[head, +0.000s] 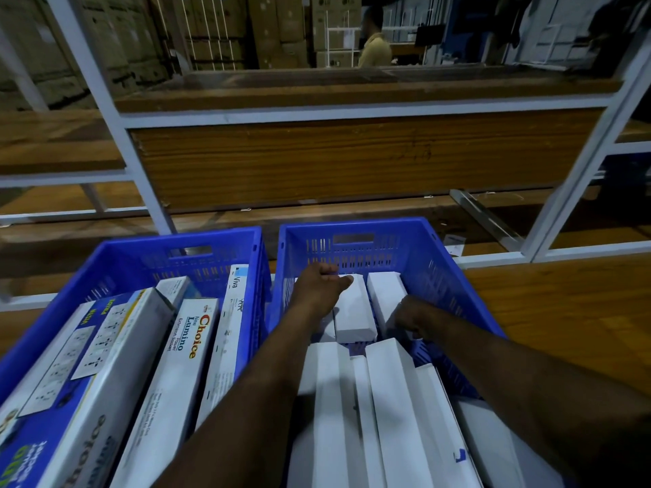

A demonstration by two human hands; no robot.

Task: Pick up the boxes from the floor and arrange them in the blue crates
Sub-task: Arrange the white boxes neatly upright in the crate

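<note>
Two blue crates stand side by side in front of me. The left crate [116, 255] holds several long printed socket boxes [176, 364]. The right crate [433, 248] holds several plain white boxes. My left hand [317, 283] reaches into the right crate and grips the far end of a white box [354, 313] lying near the back wall. My right hand [414, 317] rests on a second white box [385, 292] beside it, fingers curled over its near end. Longer white boxes [387, 410] lie tilted in the near part of the crate, under my forearms.
A white metal rack frame [148, 191] with wooden shelves [352, 160] stands right behind the crates. A wooden surface [549, 304] lies to the right of the right crate. A person [375, 40] stands far back among stacked cartons.
</note>
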